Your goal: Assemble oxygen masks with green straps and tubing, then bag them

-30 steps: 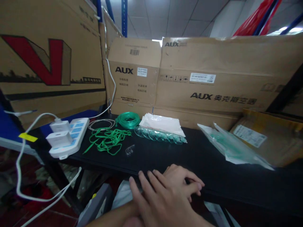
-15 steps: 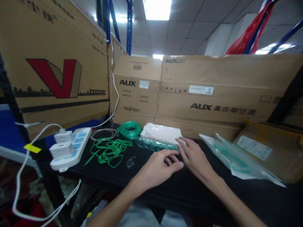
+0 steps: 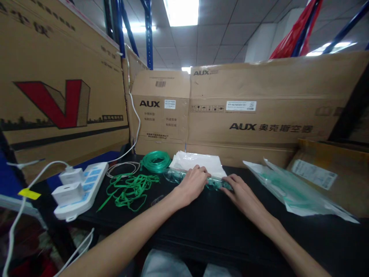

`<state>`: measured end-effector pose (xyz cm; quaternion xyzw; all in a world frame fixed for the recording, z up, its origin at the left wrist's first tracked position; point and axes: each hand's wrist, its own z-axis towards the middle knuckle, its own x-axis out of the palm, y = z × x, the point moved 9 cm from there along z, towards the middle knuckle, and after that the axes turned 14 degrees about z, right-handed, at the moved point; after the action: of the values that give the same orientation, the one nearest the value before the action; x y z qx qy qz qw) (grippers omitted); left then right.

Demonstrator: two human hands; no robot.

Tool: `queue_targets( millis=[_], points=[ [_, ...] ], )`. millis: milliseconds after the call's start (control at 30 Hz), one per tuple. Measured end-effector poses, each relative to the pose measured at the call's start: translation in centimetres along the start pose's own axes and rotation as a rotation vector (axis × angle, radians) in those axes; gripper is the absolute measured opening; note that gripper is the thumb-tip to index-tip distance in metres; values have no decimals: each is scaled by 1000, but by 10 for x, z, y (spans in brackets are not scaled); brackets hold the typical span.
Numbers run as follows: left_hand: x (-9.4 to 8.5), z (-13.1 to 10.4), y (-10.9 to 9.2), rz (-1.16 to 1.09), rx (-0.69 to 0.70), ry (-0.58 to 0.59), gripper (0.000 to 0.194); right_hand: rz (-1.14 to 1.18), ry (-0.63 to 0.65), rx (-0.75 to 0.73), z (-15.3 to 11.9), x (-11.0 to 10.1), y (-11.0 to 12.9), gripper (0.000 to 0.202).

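Note:
A row of clear greenish plastic pieces [image 3: 213,183] lies along the front edge of a white sheet or bag [image 3: 198,161] on the black table. My left hand [image 3: 193,184] is on the middle of the row, fingers closed round it. At the row's right end my right hand [image 3: 236,189] grips it between thumb and fingers. Left of the row are a coil of green tubing [image 3: 156,161] and a loose tangle of green elastic band [image 3: 129,189]. A small clear item [image 3: 157,199] sits partly behind my left forearm.
A white power strip [image 3: 91,181] with two plugged-in adapters and cables stands at the left. Clear bags with green contents [image 3: 291,188] lie at the right beside a cardboard box [image 3: 350,184]. Tall cardboard panels [image 3: 259,88] close off the back.
My left hand has moved forward onto the clear row and closed on it. My right hand has shifted to the row's right end and taken hold. The camera view has shifted slightly.

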<state>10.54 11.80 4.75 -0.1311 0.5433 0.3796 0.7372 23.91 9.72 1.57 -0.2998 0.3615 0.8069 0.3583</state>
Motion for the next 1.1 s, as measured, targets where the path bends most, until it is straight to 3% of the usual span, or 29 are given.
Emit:
queue_targets(
  millis=[167, 300, 367, 433, 533, 667, 800, 933, 1100],
  points=[
    [3, 2, 1, -32, -1, -1, 26, 42, 31, 57, -5, -7, -1, 21],
    [-13, -4, 10, -68, -3, -27, 29, 132, -7, 156, -9, -37, 12, 23],
    [-33, -19, 20, -109, -25, -72, 34, 178, -6, 176, -11, -48, 29, 28],
    [-58, -42, 35, -229, -78, -138, 30, 218, 92, 168, -15, -44, 50, 31],
    [-68, -80, 58, -301, -165, -23, 26, 281, 259, 137, -24, -21, 79, 37],
    [-39, -120, 91, -272, -330, 208, 27, 321, 335, 97, -32, 14, 95, 39],
    [3, -133, 113, -233, -431, 376, 21, 331, 326, 82, -28, 38, 92, 41],
    [21, -125, 114, -256, -400, 417, 11, 353, 306, 44, -21, 45, 93, 39],
    [22, -118, 102, -294, -334, 431, 17, 322, 285, 22, -20, 45, 96, 40]
  ],
)
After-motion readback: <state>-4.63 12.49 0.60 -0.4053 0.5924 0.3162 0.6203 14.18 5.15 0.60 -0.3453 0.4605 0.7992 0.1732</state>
